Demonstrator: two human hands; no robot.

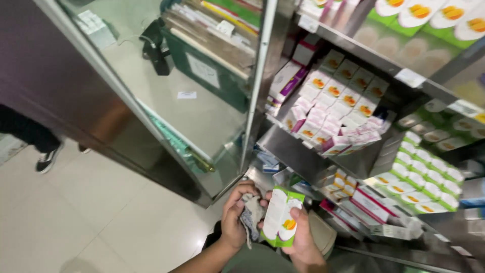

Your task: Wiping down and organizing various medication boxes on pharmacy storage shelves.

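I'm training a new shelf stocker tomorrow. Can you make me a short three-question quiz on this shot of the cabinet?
1. True or false: the right hand holds a green and white carton.
2. What does the left hand grip: (a) a pen, (b) a crumpled grey cloth, (c) a bottle?
3. Fill in: the pink and white boxes sit on the steel shelf ______ the one with the rows of small green and white boxes.

Key: 1 true. 2 b. 3 above.
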